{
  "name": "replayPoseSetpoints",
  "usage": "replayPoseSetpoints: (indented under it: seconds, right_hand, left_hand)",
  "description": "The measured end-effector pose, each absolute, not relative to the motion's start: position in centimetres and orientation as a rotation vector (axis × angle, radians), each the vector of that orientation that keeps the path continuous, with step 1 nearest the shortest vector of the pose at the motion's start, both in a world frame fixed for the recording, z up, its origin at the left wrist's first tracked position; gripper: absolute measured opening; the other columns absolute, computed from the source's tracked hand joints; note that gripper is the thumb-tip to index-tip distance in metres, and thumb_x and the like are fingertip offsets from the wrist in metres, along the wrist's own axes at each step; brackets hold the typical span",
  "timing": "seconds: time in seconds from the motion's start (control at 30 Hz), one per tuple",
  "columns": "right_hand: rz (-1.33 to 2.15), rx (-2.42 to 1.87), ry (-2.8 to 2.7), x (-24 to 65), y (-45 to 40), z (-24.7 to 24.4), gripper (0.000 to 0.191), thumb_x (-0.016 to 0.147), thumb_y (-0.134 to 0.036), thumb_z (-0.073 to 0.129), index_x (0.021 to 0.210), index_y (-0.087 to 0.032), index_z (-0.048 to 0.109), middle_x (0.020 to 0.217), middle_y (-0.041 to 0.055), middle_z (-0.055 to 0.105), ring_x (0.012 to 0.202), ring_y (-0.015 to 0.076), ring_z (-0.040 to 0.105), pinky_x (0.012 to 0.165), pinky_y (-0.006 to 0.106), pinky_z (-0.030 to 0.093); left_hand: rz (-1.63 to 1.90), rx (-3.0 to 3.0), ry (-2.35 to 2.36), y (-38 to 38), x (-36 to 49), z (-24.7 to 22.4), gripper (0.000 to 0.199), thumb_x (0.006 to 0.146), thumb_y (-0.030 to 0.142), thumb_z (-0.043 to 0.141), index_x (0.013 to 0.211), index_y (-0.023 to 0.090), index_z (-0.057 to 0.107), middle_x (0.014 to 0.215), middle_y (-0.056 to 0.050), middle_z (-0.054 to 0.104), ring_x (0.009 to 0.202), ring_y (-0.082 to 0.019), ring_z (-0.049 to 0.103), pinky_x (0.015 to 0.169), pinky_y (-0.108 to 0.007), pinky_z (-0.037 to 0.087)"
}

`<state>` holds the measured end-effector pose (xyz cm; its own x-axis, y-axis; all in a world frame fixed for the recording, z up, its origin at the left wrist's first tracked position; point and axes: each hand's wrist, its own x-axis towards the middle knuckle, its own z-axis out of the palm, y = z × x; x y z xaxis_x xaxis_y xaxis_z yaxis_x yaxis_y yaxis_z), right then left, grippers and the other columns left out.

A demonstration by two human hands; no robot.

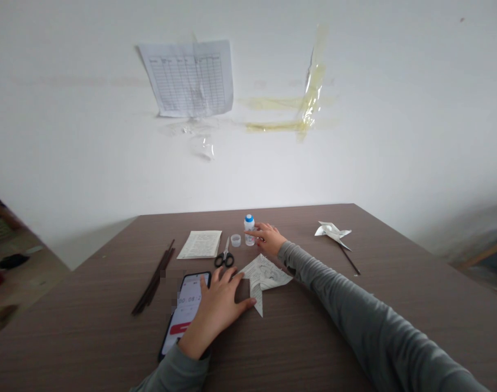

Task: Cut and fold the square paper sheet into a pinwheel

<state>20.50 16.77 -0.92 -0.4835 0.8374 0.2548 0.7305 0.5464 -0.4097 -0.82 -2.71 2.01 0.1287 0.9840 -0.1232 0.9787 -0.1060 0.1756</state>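
Head view: left hand (218, 310) lies flat, fingers spread, pressing on the edge of the folded printed paper (270, 277), apparently to steady it; no grip. Right hand (267, 239) is half open, holding nothing, fingertips by one blue-capped bottle (249, 231). Nearby, within reach: one small clear cup (235, 240), one pair of scissors (225, 257), one phone (186, 305), one printed sheet (200, 244), one bundle of dark sticks (154, 277), one paper pinwheel (332, 231), all on the wood-grain table (395, 256).

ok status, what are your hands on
Left hand on folded paper, beside phone. Right hand at white bottle. Scissors nearby.
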Motion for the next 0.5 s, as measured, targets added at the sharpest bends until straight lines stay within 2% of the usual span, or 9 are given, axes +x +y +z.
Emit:
replayPoseSetpoints:
  seconds: [0.1, 0.27, 0.4, 0.5]
  right_hand:
    - [0.401, -1.224, -2.32, 20.5, 17.2, -1.3, 0.078, 0.105, -0.003, 0.071, 0.168, -0.045, 0.09, 0.18, 0.0089, 0.08, 0.161, 0.0395, 0.076, 0.139, 0.065, 0.063]
    - [0.474, -1.087, -2.205, 20.8, 17.5, -2.0, 0.081, 0.095, 0.002, 0.063, 0.16, -0.033, 0.096, 0.174, 0.0107, 0.083, 0.154, 0.0323, 0.082, 0.142, 0.052, 0.063]
    - [0.472, -1.003, -2.081, 22.2, 17.0, -2.0, 0.08, 0.093, 0.002, 0.062, 0.155, -0.035, 0.098, 0.17, 0.011, 0.084, 0.157, 0.0337, 0.081, 0.146, 0.059, 0.062]
    - [0.447, -0.971, -2.006, 24.1, 16.2, -2.1, 0.078, 0.095, 0.0, 0.061, 0.153, -0.035, 0.098, 0.164, 0.0116, 0.085, 0.158, 0.035, 0.079, 0.147, 0.061, 0.06]
  left_hand:
    - [0.065, 2.199, 1.943, -2.6, -1.0, 1.8, 0.071, 0.111, 0.051, 0.083, 0.18, 0.037, 0.08, 0.199, -0.016, 0.065, 0.19, -0.058, 0.049, 0.152, -0.094, 0.036]
    - [0.115, 2.207, 1.934, -2.7, -1.0, 1.8, 0.069, 0.11, 0.048, 0.084, 0.177, 0.035, 0.082, 0.197, -0.016, 0.067, 0.188, -0.058, 0.052, 0.15, -0.094, 0.039]
    - [0.107, 2.191, 1.931, -3.0, -0.8, 2.1, 0.069, 0.111, 0.044, 0.081, 0.179, 0.031, 0.08, 0.199, -0.017, 0.065, 0.188, -0.056, 0.052, 0.152, -0.094, 0.038]
    - [0.093, 2.181, 1.945, -3.1, -0.6, 2.3, 0.068, 0.111, 0.042, 0.081, 0.179, 0.033, 0.08, 0.199, -0.015, 0.066, 0.188, -0.053, 0.053, 0.153, -0.09, 0.038]
